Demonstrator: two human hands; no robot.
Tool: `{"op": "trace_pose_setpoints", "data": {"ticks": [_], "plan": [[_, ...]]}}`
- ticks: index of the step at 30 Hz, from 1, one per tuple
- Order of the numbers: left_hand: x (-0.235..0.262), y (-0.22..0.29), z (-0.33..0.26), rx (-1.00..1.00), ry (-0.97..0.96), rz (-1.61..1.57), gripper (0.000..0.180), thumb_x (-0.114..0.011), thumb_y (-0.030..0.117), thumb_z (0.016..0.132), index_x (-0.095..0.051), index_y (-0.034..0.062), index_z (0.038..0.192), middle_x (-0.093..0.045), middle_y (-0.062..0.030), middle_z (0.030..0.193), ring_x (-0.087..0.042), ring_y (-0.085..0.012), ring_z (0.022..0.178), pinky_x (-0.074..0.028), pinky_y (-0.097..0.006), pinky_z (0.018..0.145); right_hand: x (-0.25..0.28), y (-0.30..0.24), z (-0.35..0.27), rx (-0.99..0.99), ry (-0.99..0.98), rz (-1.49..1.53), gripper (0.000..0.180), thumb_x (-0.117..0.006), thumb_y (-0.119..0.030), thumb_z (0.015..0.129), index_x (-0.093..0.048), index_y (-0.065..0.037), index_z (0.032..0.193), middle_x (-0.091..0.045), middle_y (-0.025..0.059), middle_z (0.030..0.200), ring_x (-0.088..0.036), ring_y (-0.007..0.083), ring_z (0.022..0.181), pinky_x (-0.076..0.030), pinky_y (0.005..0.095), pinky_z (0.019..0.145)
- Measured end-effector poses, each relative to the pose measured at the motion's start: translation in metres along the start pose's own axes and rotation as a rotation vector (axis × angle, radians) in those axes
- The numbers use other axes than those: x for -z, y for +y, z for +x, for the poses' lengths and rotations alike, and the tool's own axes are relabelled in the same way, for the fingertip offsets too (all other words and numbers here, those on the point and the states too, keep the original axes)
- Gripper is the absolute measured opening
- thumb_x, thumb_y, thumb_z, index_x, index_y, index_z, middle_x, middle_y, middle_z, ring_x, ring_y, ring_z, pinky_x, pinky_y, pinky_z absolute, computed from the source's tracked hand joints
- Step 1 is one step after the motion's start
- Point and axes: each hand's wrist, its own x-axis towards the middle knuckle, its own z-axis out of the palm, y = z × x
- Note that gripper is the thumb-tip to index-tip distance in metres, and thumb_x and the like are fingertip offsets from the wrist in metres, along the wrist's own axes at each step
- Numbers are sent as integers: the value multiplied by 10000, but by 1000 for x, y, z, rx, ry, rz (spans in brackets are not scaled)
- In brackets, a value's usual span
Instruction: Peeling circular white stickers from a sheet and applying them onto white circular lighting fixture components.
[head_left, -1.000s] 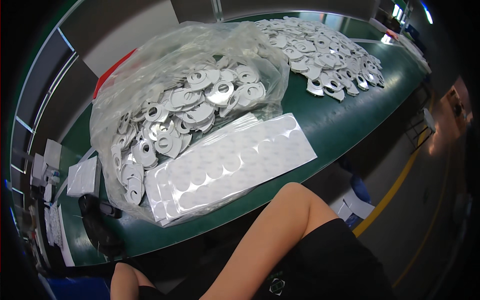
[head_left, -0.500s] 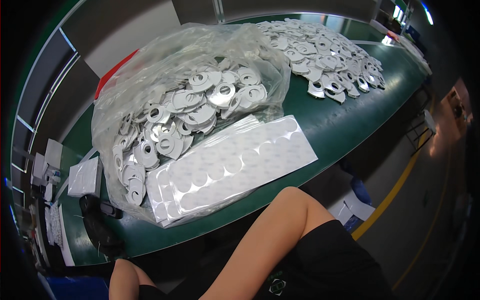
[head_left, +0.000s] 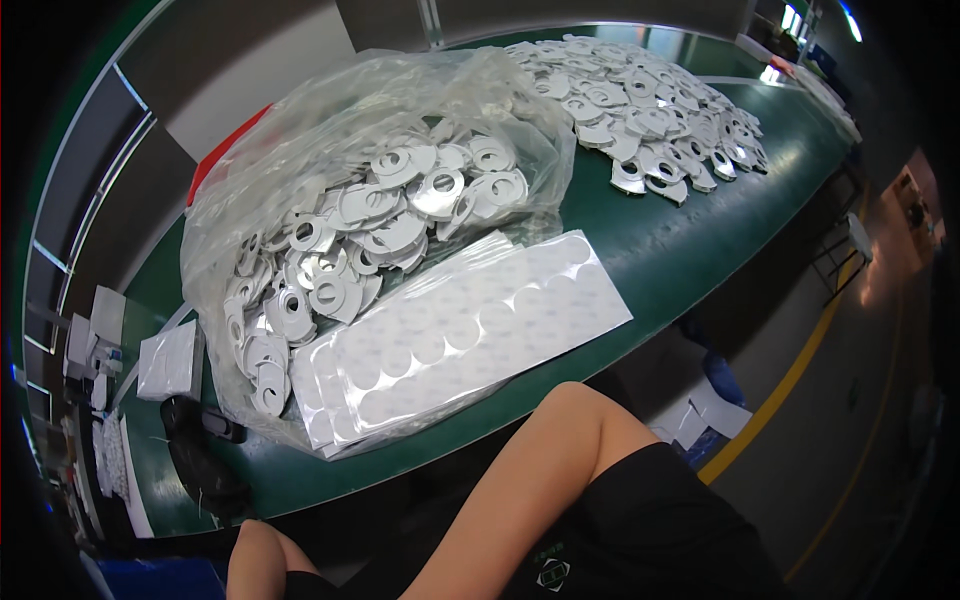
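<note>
Nothing has shifted since before: the clear plastic bag of silvery metal rings (head_left: 370, 220) and white sticker sheets (head_left: 470, 335) lie unmoved on the green desk (head_left: 660, 250); neither hand's grip is visible.

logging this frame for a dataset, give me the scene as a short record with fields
surface: green workbench
centre: clear plastic bag full of flat grey ring-shaped parts
in front of bag: sheets of round white stickers, fanned, near the bench edge
far right: loose pile of the same grey parts
left end: small white packets and a black object
below bench: person's bare knee
hands: none in view
</note>
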Motion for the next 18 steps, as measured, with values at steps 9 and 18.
{"op": "trace_pose_setpoints", "data": {"ticks": [9,18], "plan": [[4,-8,-2,16,-14,-65,148,-509,172,787,-620,84,745,-571,-36,698,-541,-196,654,-439,-373,634,0,-2,-4,49,11,-14,225,-534,-152,869,-598,35,762,-577,220,751,-573,333,714,-473,444,653],[8,-18,-2,36,-33,-136,154,-511,182,784,-628,88,749,-579,-40,706,-549,-201,668,-441,-380,646,0,0,-8,104,23,-30,225,-533,-147,872,-593,37,757,-572,218,746,-568,329,707,-470,443,651]]}}
